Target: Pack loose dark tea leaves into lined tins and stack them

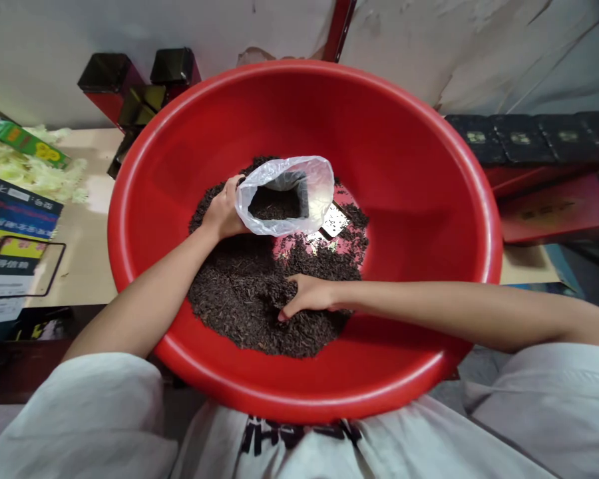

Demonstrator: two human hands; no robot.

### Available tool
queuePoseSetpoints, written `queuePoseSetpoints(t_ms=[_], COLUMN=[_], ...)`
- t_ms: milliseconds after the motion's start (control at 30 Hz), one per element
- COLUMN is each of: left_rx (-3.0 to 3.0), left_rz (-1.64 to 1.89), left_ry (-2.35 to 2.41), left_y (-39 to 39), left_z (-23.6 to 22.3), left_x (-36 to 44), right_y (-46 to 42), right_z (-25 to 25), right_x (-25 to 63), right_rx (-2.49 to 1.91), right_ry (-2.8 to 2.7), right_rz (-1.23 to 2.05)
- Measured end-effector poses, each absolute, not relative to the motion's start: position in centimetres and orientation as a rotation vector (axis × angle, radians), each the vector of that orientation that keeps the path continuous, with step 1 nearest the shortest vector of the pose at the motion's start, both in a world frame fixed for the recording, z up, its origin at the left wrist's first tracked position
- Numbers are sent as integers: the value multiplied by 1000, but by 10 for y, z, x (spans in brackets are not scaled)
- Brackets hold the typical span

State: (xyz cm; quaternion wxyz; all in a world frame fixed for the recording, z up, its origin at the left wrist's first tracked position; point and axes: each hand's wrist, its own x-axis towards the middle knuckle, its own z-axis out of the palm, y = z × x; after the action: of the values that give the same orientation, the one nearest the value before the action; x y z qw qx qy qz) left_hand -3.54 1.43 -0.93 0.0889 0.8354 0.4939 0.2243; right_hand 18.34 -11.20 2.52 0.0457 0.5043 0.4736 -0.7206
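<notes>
My left hand is closed on the left side of an upright tin lined with a clear plastic bag. The bag's mouth gapes over the rim, and dark leaves show inside; most of the tin's walls are hidden. Below it, a heap of dark dried tea leaves covers much of the floor of a big red basin. My right hand is sunk in this heap, thumb and forefinger curved round some leaves, its other fingers buried. A small shiny flat object lies among leaves right of the bag.
Open dark tins stand behind the basin at left. Lidded black-topped boxes line the right side, with a red box below them. A printed carton and pale flowers lie on the table at left.
</notes>
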Motion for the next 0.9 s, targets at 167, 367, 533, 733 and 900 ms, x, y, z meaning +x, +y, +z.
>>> queuePoseSetpoints(t_ms=[167, 367, 533, 733, 900], left_rx=[2496, 2476, 2467, 2372, 2308], left_rz=[670, 600, 594, 671, 621], left_ry=[1458, 1533, 1602, 1659, 1656], left_y=[16, 13, 12, 9, 9], left_z=[-10, -1, 0, 0, 4], left_x=[-36, -30, -28, -28, -29], right_y=[-100, -73, -37, 13, 30], right_z=[71, 125, 142, 107, 85], right_x=[193, 204, 200, 182, 172], right_rx=[1467, 1348, 1498, 1767, 1635], right_ry=[1204, 1450, 1939, 2568, 2879], right_rz=[-2615, -2808, -2636, -1760, -968])
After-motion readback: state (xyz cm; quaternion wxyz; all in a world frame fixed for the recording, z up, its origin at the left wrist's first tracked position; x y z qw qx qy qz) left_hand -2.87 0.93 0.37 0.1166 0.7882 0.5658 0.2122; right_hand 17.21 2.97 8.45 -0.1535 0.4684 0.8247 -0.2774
